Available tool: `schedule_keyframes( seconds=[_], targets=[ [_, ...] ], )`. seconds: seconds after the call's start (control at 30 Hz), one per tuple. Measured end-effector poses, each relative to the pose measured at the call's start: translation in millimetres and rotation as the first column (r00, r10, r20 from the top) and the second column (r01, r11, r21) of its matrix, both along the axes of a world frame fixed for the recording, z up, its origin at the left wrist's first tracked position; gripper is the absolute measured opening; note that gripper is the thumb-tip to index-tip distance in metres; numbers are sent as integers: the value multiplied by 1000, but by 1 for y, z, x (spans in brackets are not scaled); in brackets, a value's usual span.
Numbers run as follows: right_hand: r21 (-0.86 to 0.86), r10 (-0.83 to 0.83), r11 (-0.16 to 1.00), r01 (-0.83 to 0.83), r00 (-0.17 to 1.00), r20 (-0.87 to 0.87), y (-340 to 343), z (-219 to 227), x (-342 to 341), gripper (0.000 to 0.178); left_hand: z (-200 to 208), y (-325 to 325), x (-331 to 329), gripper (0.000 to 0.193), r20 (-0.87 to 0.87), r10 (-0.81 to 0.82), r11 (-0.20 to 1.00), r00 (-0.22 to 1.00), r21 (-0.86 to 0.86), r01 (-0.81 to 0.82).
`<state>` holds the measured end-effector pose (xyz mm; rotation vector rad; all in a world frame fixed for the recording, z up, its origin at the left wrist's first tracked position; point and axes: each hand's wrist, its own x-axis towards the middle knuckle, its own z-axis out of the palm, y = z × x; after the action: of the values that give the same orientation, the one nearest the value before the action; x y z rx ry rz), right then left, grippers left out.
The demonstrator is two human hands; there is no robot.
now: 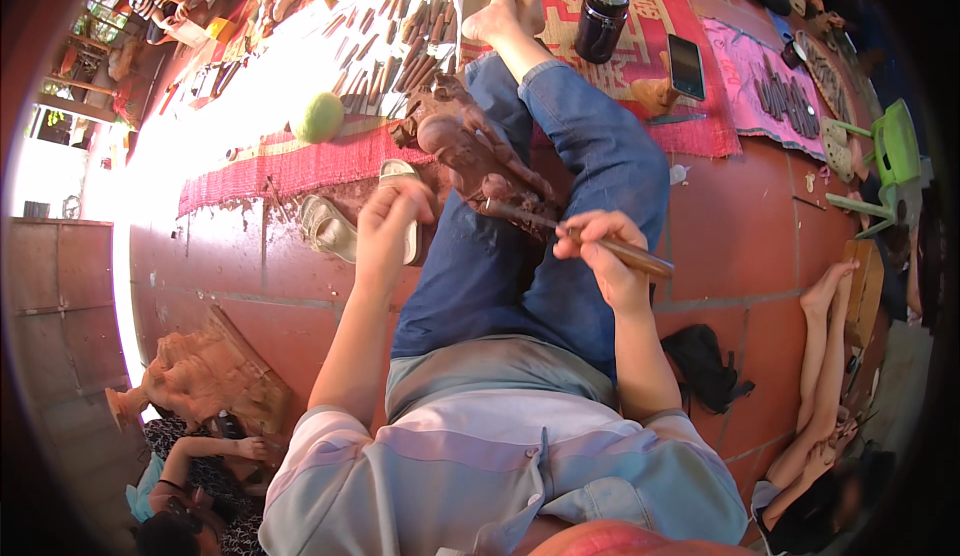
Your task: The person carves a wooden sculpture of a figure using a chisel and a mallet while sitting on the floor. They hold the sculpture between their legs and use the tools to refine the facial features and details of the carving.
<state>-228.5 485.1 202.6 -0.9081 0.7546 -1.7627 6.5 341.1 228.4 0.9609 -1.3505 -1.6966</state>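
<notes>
Red tiles (710,226) spread underneath. The hands were apart: the right hand (605,241) gripped a chisel (640,258); the left hand (395,211) looked curled, contents unclear. Just beyond, the carving (462,151) lay against the legs (610,151), which a skidding blade might cut.

One held tool (640,257), one lap carving (482,161), one phone (686,66).
</notes>
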Motion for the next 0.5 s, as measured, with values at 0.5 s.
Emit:
schedule_keyframes(
  seconds=[0.5],
  targets=[
    [-77, -36, 997, 29, 994, -98, -61, -12, 38, 14, -60, -19, -60, 74, -387, -43, 993, 921, 88, 83]
  ],
)
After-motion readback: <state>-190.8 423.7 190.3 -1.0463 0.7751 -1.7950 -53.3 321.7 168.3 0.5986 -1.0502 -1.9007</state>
